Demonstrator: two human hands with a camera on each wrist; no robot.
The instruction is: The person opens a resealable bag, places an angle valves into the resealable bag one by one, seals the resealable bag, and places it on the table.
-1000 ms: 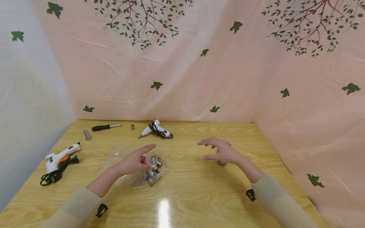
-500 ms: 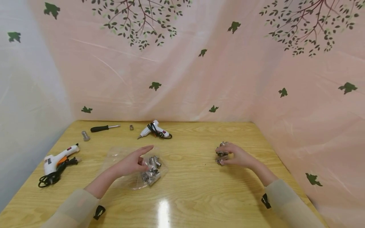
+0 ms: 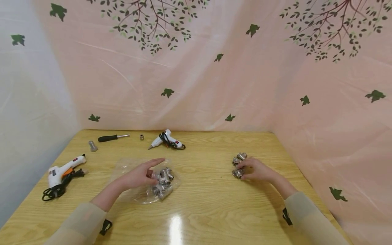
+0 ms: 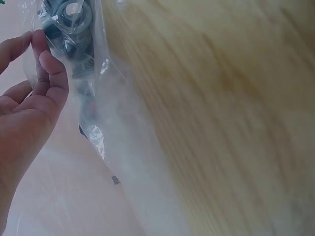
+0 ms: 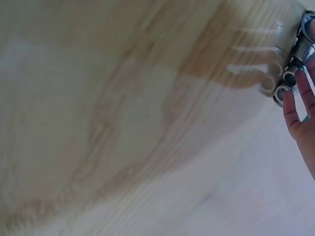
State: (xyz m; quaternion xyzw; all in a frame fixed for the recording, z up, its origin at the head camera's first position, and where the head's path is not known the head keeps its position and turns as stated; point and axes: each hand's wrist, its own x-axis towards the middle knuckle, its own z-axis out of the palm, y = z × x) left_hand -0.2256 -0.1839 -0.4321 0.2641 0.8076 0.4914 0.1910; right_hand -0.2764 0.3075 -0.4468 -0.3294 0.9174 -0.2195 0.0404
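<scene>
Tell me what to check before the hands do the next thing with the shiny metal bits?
1. Left hand pinches the clear bag of metal pieces: ok.
2. Bag mouth open: cannot tell.
3. Right hand touches the loose metal pieces on the table: ok.
4. Right hand has a firm grip on one piece: cannot tell.
5. Bare table between bag and loose pieces: ok.
6. Glue gun and its cord lie apart from both hands: ok.

A makeshift craft workbench: glue guns (image 3: 166,139), screwdriver (image 3: 112,137), wooden table (image 3: 202,211), curtain backdrop (image 3: 196,75).
</scene>
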